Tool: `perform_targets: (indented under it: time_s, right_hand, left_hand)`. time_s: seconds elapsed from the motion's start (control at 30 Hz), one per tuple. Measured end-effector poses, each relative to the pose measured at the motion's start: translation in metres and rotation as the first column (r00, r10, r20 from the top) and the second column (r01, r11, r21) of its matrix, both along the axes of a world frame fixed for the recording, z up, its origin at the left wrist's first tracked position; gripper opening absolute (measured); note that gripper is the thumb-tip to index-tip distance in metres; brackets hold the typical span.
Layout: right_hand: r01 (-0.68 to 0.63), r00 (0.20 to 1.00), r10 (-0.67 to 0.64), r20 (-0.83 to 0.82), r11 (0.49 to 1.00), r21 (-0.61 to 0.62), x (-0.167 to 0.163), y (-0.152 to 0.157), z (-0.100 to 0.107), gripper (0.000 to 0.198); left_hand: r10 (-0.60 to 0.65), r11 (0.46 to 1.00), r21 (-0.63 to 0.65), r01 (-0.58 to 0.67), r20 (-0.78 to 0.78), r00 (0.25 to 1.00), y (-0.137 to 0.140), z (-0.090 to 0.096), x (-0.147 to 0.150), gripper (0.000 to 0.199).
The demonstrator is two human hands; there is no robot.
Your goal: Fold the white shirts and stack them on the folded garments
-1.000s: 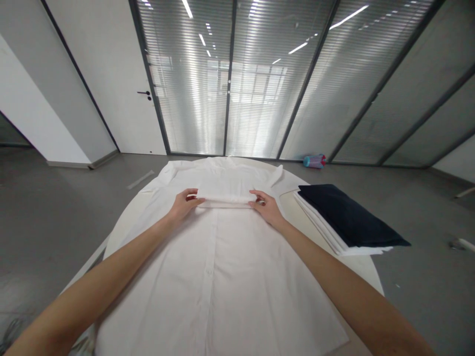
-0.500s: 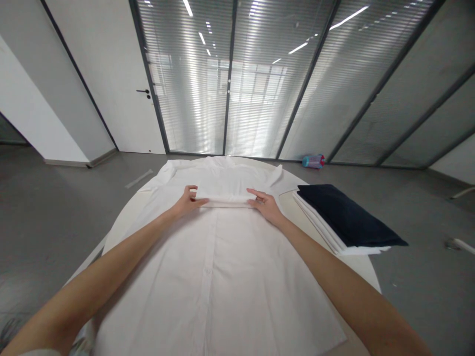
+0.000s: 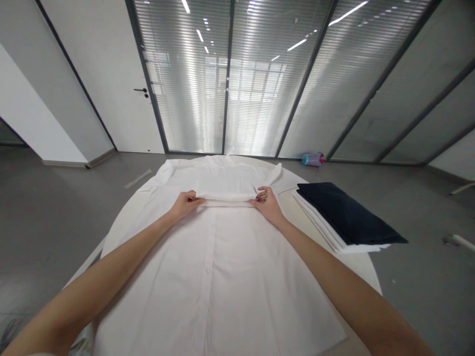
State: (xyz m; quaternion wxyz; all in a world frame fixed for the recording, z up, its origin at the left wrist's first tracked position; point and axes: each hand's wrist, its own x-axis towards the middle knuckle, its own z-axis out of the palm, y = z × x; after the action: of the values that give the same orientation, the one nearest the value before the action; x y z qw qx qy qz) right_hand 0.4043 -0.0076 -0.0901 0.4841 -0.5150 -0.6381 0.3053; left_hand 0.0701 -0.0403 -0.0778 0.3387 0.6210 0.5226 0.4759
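Lying nearest you: the lower front of a white, button-front fabric shirt (image 3: 241,277), flat over the round white table (image 3: 365,264). It's one open panel with no folds, so I'd call this part not done.
Stack by your right arm: one navy-blue folded fabric piece (image 3: 341,210) over white folded fabric layers (image 3: 315,220). Those look done to me, tbh.
Left hand (image 3: 185,203): thumb and curled fingers pinched together on the left end of the white band.
Right hand (image 3: 270,205): thumb on the other end, fingers bent and a bit apart. Can't tell if you've really got a grip.
Band: narrow, white, folded fabric strip (image 3: 230,201), straight across the shirt between your hands. Can't tell whether it's part of the shirt or a separate piece. Reads as mid-fold, I'd say.
Sleeves: white fabric, left one (image 3: 161,179) and right one (image 3: 287,180) spread out past your hands, so not tucked in.
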Motion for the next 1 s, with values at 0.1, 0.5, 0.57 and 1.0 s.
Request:
perform_targets:
  time_s: [0.1, 0.5, 0.57, 1.0]
  right_hand:
    - [0.038, 0.999, -0.038, 0.008, 0.999, -0.039, -0.005, -0.002, 0.004, 0.051]
    - [-0.126, 0.992, 0.123, -0.036, 0.986, -0.108, -0.009, -0.008, 0.014, 0.043]
    - [-0.103, 0.994, 0.099, -0.042, 0.990, -0.098, -0.012, -0.008, 0.013, 0.042]
    - [-0.236, 0.971, 0.216, -0.106, 0.940, -0.245, -0.012, -0.007, 0.021, 0.036]
  left_hand:
    - [-0.006, 0.994, -0.105, 0.017, 0.105, 0.994, -0.002, 0.000, 0.001, 0.049]
    - [-0.106, 0.985, -0.120, 0.128, 0.175, 0.979, -0.003, 0.004, 0.001, 0.043]
    - [-0.093, 0.988, -0.104, 0.112, 0.172, 0.981, -0.003, 0.003, 0.002, 0.041]
    - [0.049, 0.976, -0.218, -0.021, 0.121, 0.991, 0.000, 0.002, 0.008, 0.053]
